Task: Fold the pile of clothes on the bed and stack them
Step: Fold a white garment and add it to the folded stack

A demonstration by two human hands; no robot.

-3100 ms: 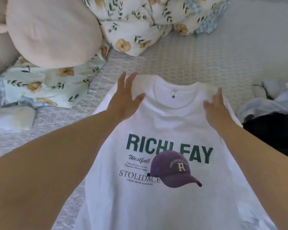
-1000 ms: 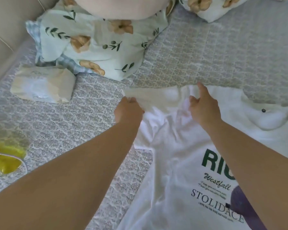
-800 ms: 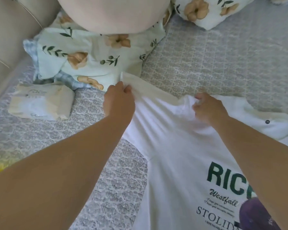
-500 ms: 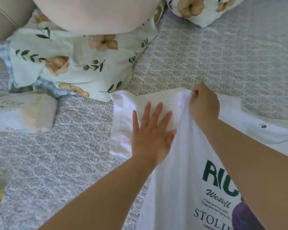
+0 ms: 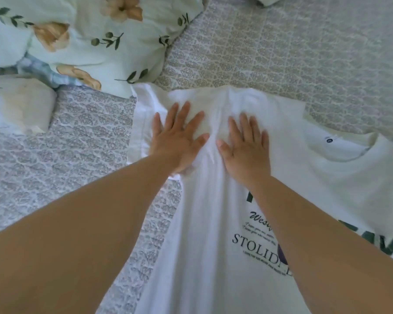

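A white T-shirt (image 5: pixel 327 182) with green and black lettering lies face up on the bed, its collar at the right and its left sleeve (image 5: pixel 150 103) spread toward the pillow. My left hand (image 5: pixel 177 139) lies flat on the sleeve with fingers straight and spread. Beside it, my right hand (image 5: pixel 247 146) presses flat on the shoulder area, fingers also straight. A ridge of bunched cloth runs between the two hands. My forearms hide part of the print.
The grey patterned bed cover (image 5: pixel 281 48) stretches behind and left of the shirt. A floral pillow (image 5: pixel 82 41) sits at the upper left, touching the sleeve's edge. A pale soft pack (image 5: pixel 16 103) lies at the left edge.
My right hand let go of the pinched shoulder cloth and now lies flat. My left hand stays flat on the sleeve, slid slightly. The view shifted closer.
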